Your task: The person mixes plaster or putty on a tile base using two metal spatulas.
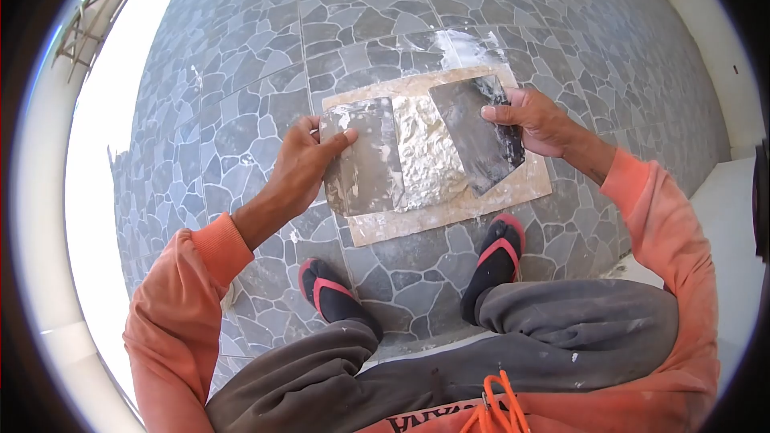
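Note:
My left hand (303, 162) grips a flat metal scraper blade (365, 162) smeared with putty, held over a pile of white putty (429, 148). My right hand (536, 120) grips a second, darker scraper blade (475, 135) on the other side of the pile, tilted toward it. The putty lies on a beige board (529, 184) resting on the grey stone-pattern tiled floor (241, 72). I am crouched, with my feet in red flip-flops (499, 248) just in front of the board.
A white putty smear (473, 44) marks the tiles beyond the board. A pale raised ledge (722, 208) runs along the right. A bright white edge (96, 136) borders the floor on the left, with scaffolding (92, 16) beyond it.

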Demonstrator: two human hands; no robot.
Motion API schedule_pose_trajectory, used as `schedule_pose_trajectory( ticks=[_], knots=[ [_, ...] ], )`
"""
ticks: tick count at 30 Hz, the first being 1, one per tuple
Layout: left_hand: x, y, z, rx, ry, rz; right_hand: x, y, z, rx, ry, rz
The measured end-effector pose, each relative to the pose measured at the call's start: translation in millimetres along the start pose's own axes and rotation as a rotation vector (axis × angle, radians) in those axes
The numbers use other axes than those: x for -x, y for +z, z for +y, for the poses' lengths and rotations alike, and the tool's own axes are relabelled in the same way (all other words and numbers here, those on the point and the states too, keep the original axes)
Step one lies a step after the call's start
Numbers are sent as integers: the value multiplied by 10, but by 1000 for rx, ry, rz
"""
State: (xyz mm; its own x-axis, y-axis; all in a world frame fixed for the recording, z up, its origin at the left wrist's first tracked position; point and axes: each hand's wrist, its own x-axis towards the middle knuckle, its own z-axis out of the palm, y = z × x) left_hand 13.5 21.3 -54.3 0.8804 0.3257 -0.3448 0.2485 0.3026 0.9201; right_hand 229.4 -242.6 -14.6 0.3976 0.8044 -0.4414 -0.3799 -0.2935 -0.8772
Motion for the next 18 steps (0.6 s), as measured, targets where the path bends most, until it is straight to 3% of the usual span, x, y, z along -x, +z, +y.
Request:
schedule_pose_trajectory(
  ticks=[7,10,18],
  knots=[
    [-70,236,36,158,-114,-69,-134,343,-5,-114,79,-20],
    [-44,391,86,94,-190,-13,-171,408,19,-71,78,-14],
    [-98,397,125,144,-167,-13,-155,446,6,-19,82,-44]
  ],
)
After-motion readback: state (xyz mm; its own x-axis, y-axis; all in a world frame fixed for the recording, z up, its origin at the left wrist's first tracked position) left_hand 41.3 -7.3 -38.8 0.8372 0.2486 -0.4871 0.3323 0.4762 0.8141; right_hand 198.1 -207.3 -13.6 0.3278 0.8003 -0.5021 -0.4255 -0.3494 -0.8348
